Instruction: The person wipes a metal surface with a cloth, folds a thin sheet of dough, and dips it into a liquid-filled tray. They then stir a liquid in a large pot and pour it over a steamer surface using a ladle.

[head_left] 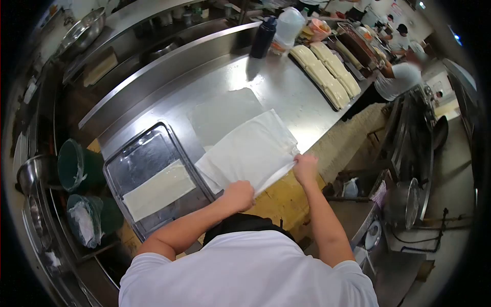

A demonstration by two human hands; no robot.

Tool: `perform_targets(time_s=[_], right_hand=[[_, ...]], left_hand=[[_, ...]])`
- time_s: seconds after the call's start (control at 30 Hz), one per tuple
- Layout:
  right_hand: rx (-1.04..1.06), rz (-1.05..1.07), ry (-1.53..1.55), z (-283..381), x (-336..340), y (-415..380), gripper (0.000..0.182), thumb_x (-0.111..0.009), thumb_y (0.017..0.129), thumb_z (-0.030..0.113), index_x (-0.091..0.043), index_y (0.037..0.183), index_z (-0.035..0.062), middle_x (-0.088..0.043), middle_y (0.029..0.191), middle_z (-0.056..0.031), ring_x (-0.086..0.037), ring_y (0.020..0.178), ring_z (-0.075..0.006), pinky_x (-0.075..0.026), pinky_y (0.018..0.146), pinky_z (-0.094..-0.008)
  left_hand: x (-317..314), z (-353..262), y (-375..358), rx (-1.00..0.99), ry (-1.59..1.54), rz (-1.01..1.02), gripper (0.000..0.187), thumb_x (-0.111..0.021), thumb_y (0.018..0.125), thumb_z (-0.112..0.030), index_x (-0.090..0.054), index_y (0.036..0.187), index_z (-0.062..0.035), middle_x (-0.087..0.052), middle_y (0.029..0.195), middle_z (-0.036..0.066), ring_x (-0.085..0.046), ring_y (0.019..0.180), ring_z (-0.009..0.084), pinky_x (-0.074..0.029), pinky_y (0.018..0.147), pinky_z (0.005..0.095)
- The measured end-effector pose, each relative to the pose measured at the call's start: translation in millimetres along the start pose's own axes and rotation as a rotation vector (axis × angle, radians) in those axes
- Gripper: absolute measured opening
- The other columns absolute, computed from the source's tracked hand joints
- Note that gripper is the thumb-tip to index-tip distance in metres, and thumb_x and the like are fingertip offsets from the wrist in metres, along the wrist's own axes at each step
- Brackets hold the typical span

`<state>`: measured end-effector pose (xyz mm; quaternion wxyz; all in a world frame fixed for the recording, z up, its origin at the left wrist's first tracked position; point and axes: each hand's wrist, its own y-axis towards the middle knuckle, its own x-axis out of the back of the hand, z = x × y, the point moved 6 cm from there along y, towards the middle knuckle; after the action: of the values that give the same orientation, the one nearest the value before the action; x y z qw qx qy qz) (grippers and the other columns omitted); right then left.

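Note:
A large white sheet [250,148], like cloth or thin dough, lies over the front edge of the steel table [220,77]. My left hand [239,196] is closed on its near left edge. At the sheet's near right corner my right hand [306,168] grips the edge, fingers pinched. The edge between both hands looks stretched and folded. Under and behind the sheet, a damp-looking greyish patch [220,115] covers part of the steel. Left of the sheet, a dark tray [148,146] holds a pale rectangular slab [159,191].
Long pale loaves [327,77] rest on a tray at the table's far right, near a dark bottle [264,38] and a white jug [289,28]. Green bins [74,163] stand at left. A co-worker [399,82] stands beyond the loaves.

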<state>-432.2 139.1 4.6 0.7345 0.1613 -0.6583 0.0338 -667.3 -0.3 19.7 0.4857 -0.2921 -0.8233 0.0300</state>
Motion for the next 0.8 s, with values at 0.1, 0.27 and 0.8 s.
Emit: perform_targets(time_s=[0.1,0.27,0.8], right_hand=[[-0.182,-0.035,-0.092,-46.7,12.7,-25.2,0.009,-0.065,0.079,0.012,-0.072,0.075,0.0152,-0.061,0.083,-0.0099,-0.058,0.094,-0.0324,-0.043,0.091,-0.0475],[-0.461,-0.037,-0.144,-107.3,34.4,-100.8,0.009,-0.065,0.079,0.012,-0.073,0.076,0.0154,-0.062,0.090,-0.0110,-0.057,0.098,-0.0336,-0.043,0.090,-0.0480],[-1.127,-0.145,-0.224,-156.4,114.4,-391.4,0.006,-0.065,0.079,0.009,-0.071,0.078,0.0112,-0.062,0.095,-0.0130,-0.056,0.102,-0.0361,-0.042,0.094,-0.0484]], left_hand=[[-15.3,-30.4,17.2,-0.100,-0.140,0.211,0.049,-0.074,0.087,-0.047,-0.075,0.096,0.0009,-0.072,0.095,0.026,-0.071,0.093,0.0384,-0.054,0.086,0.0482],[-47.8,-83.9,38.1,-0.261,-0.393,0.580,0.056,-0.069,0.091,-0.056,-0.076,0.093,-0.0007,-0.071,0.084,0.023,-0.070,0.082,0.0365,-0.053,0.076,0.0454],[-174.4,-210.8,-25.6,-0.214,-0.913,1.299,0.040,-0.067,0.098,-0.042,-0.071,0.107,-0.0031,-0.068,0.093,0.002,-0.061,0.085,0.0147,-0.049,0.079,0.0314]])
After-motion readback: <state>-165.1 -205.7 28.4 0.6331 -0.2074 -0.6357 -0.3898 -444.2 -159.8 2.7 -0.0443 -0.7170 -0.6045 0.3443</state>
